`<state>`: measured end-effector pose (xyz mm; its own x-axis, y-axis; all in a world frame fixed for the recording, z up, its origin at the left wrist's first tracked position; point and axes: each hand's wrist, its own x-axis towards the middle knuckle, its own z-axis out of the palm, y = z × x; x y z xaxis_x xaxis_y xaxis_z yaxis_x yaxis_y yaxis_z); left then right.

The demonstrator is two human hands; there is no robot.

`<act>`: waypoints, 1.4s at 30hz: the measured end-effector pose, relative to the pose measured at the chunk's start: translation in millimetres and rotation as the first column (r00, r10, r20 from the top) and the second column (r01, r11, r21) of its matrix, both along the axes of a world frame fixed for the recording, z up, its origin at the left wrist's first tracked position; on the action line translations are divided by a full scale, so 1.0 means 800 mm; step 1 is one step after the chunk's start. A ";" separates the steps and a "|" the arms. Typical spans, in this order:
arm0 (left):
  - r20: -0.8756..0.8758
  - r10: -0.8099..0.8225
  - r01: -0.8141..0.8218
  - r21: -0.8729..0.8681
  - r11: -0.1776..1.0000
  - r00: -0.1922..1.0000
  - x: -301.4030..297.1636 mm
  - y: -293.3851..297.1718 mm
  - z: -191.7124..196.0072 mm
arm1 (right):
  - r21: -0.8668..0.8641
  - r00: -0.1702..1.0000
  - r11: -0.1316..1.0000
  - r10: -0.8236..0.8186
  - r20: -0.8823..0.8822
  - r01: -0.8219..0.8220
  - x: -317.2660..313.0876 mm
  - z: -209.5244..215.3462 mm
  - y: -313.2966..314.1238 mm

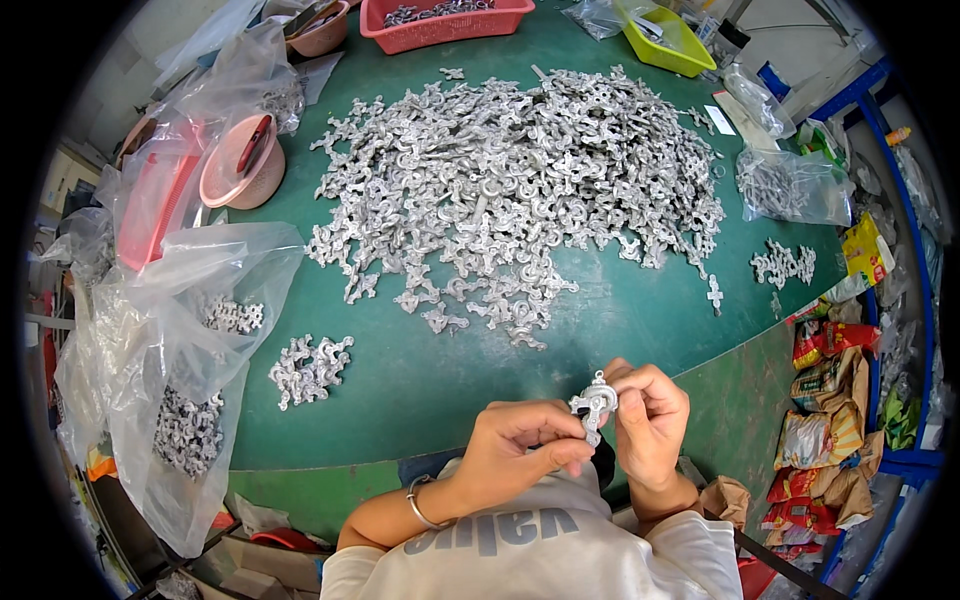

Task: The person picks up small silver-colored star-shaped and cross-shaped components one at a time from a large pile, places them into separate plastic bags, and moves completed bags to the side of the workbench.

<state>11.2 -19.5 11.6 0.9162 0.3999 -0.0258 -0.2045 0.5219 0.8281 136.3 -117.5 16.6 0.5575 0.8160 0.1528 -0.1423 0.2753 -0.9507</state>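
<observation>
Near the front edge of the green table (400, 420), I hold a silver-grey, cross-shaped metal pendant (594, 402) with a small loop at its top. The fingertips of my left hand (525, 445) are closed on its lower left side. My right hand (648, 420) pinches it from the other side, thumb and fingers at its upper right edge. Beyond my hands spreads a large pile of similar metal pendants (480, 200), its nearest pieces a short way ahead. A small heap of these pendants (310, 370) lies to the left of my left hand.
At left, clear plastic bags (265, 265) holding more pieces hang by the table edge, near a pink bowl (245, 175) with a red-handled tool. Red (445, 30) and yellow (675, 45) baskets stand at the back. Another small heap (782, 265) and a filled bag (790, 190) lie right.
</observation>
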 end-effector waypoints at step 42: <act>-0.388 -0.022 0.102 0.188 0.977 0.921 0.002 0.006 -0.033 | -0.271 0.483 0.917 0.103 0.869 0.293 0.123 -0.049 0.049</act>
<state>12.8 -14.6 -14.8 0.8754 0.3763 -0.3035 0.1753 0.3381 0.9246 234.9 -78.6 -22.6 0.3825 0.8643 0.3265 0.7962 -0.1291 -0.5911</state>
